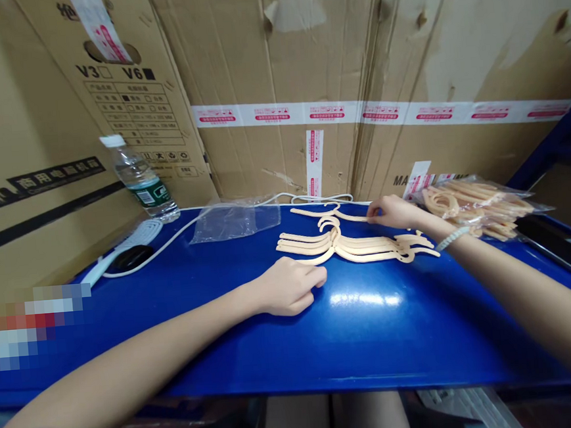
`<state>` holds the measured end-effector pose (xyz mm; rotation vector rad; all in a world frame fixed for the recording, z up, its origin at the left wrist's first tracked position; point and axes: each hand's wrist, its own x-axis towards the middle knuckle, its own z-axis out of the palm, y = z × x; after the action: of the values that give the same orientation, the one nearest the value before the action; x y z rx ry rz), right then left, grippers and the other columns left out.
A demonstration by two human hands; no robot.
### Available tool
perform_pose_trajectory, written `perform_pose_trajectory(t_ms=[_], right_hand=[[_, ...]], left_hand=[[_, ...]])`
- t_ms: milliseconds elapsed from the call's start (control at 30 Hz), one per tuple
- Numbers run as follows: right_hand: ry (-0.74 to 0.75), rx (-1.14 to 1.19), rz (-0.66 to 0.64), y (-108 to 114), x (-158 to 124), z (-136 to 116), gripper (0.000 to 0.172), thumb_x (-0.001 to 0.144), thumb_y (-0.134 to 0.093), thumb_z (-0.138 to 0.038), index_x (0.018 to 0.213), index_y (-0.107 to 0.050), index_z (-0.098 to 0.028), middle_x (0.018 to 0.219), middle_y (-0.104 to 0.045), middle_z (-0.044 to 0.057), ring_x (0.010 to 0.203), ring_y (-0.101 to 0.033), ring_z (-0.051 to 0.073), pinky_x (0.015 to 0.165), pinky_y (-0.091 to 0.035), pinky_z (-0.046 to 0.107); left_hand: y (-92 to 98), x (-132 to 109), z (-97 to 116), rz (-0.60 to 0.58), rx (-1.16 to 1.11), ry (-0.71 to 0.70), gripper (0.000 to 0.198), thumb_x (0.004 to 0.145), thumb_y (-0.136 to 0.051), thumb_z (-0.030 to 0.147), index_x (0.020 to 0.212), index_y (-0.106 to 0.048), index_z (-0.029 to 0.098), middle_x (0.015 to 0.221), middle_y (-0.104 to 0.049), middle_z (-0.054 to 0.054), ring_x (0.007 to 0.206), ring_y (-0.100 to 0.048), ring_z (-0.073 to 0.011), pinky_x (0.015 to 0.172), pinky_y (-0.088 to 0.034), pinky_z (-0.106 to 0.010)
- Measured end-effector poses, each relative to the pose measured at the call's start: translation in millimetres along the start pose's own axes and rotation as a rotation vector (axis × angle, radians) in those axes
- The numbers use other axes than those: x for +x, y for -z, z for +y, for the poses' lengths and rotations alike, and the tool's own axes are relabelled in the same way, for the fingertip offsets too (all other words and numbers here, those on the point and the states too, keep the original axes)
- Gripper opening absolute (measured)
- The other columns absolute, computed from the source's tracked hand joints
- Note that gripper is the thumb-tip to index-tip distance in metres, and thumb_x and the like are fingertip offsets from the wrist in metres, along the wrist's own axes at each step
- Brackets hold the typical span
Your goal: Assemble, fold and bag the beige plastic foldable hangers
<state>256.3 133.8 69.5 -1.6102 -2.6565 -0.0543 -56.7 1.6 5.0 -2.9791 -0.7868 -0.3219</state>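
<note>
Gleaming blue table (374, 339), hangers (362, 246), cardboard boxes (273, 63)

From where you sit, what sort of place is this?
Probably a warehouse or factory packing bench: taped cardboard cartons behind a blue worktable, loose plastic hangers on it, and a bag of more.

The hangers (362, 247) are thin, pale peach plastic. They lie flat in a loose stack just right of the frame's centre, arms spread left to right, hooks bunched at the middle and pointing toward the top. One more hanger (308, 213) lies flat just above the stack, its right end pinched by the right hand (394, 212).
</note>
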Motion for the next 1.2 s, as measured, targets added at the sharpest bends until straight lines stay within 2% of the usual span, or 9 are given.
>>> perform_pose_trajectory(t_ms=[133, 267, 367, 533, 633, 733, 967, 1133, 1200], right_hand=[[-0.005, 0.026, 0.064, 23, -24, 2, 0.017, 0.084, -0.062, -0.029, 0.085, -0.075, -0.018, 0.077, -0.076, 0.005, 0.068, -0.069, 0.02, 0.062, -0.047, 0.027], [-0.018, 0.09, 0.234, 30, -52, 4, 0.017, 0.083, -0.062, -0.032, 0.079, -0.07, -0.019, 0.065, -0.07, 0.004, 0.058, -0.063, 0.019, 0.056, -0.043, 0.028], [-0.006, 0.141, 0.39, 22, -70, -2, 0.02, 0.086, -0.06, -0.037, 0.079, -0.067, -0.02, 0.066, -0.068, 0.004, 0.057, -0.06, 0.018, 0.056, -0.041, 0.029], [0.072, 0.22, 0.482, 5, -90, -23, 0.026, 0.091, -0.057, -0.044, 0.083, -0.063, -0.021, 0.064, -0.06, 0.002, 0.055, -0.054, 0.017, 0.054, -0.039, 0.029], [0.111, 0.246, 0.483, 3, -101, -36, 0.028, 0.093, -0.056, -0.048, 0.085, -0.062, -0.022, 0.061, -0.055, 0.0, 0.052, -0.051, 0.016, 0.055, -0.039, 0.029], [0.113, 0.291, 0.453, 3, -108, -46, 0.026, 0.094, -0.054, -0.048, 0.084, -0.058, -0.024, 0.064, -0.057, 0.001, 0.055, -0.053, 0.017, 0.056, -0.041, 0.03], [0.201, 0.35, 0.289, -10, -108, -56, 0.019, 0.094, -0.055, -0.039, 0.081, -0.054, -0.024, 0.073, -0.064, 0.003, 0.061, -0.057, 0.017, 0.057, -0.041, 0.028], [0.216, 0.474, 0.195, -4, -106, -43, 0.024, 0.094, -0.056, -0.044, 0.083, -0.06, -0.023, 0.076, -0.067, 0.003, 0.062, -0.058, 0.016, 0.058, -0.044, 0.028], [0.146, 0.484, 0.253, 1, -104, -27, 0.027, 0.094, -0.055, -0.047, 0.086, -0.063, -0.022, 0.078, -0.068, 0.004, 0.065, -0.06, 0.017, 0.06, -0.046, 0.028]], left_hand=[[-4.1, 0, 1, 0.118, 0.036, -0.012, 0.019, 0.078, -0.048, 0.013, 0.094, -0.055, 0.021, 0.081, -0.071, -0.001, 0.065, -0.063, -0.0185, 0.056, -0.037, -0.031], [-8.4, 2, 3, 0.521, 0.092, 0.005, 0.016, 0.079, -0.048, 0.011, 0.09, -0.054, 0.02, 0.072, -0.067, 0.0, 0.061, -0.062, -0.0171, 0.058, -0.043, -0.029], [-6.0, 3, 3, 0.768, 0.108, 0.035, 0.021, 0.079, -0.051, 0.008, 0.096, -0.053, 0.019, 0.082, -0.068, -0.004, 0.074, -0.065, -0.02, 0.067, -0.05, -0.031], [-0.4, 2, 0, 0.922, 0.161, 0.15, 0.038, 0.079, -0.059, 0.008, 0.114, -0.05, 0.019, 0.112, -0.065, -0.013, 0.107, -0.062, -0.0283, 0.09, -0.053, -0.045], [-0.8, 2, -1, 0.92, 0.182, 0.225, 0.046, 0.083, -0.062, 0.012, 0.126, -0.047, 0.02, 0.13, -0.059, -0.016, 0.126, -0.054, -0.0319, 0.105, -0.046, -0.052], [-3.3, 2, -1, 0.813, 0.164, 0.248, 0.05, 0.089, -0.061, 0.018, 0.136, -0.042, 0.021, 0.138, -0.057, -0.016, 0.132, -0.052, -0.0307, 0.112, -0.039, -0.054], [-11.5, 2, -6, 0.625, 0.099, 0.29, 0.03, 0.101, -0.05, 0.021, 0.13, -0.054, 0.018, 0.12, -0.071, -0.012, 0.106, -0.067, -0.0254, 0.089, -0.051, -0.04], [-14.2, 3, -6, 0.545, -0.131, 0.271, 0.027, 0.102, -0.044, 0.015, 0.125, -0.058, 0.018, 0.122, -0.07, -0.01, 0.112, -0.066, -0.0226, 0.095, -0.053, -0.038], [-15.1, 3, -6, 0.55, -0.161, 0.271, 0.028, 0.101, -0.045, 0.014, 0.125, -0.058, 0.019, 0.122, -0.07, -0.01, 0.114, -0.066, -0.0227, 0.097, -0.053, -0.039]])
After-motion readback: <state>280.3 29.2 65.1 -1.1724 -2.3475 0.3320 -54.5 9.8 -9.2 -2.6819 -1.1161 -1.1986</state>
